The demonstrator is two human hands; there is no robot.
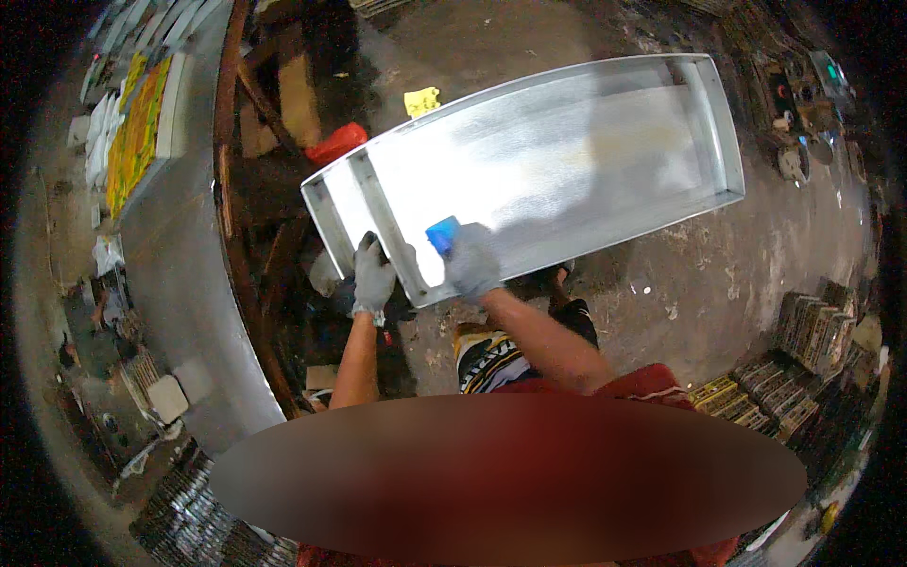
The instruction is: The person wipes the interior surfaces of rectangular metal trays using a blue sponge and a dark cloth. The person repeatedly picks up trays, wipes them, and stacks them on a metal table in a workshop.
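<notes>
A long, shallow metal box [605,165] with raised edges lies in front of me, tilted with its right end farther away. A cross wall [380,210] divides off a narrow compartment at its left end. My left hand [373,279], in a grey glove, grips the box at its near edge beside that wall. My right hand [472,263], gloved too and slightly blurred, is closed around a small blue pad [440,234]. This pad is against the box's shiny bottom, just right of the cross wall; whether it is sponge or cloth I cannot tell.
At left runs a grey metal-topped table [179,283], with a yellow-and-orange stack [140,137] farther up. A red bag-like thing [337,143] and a yellow piece [421,101] lie beyond the box. Stacked slatted pieces [814,326] stand on the right.
</notes>
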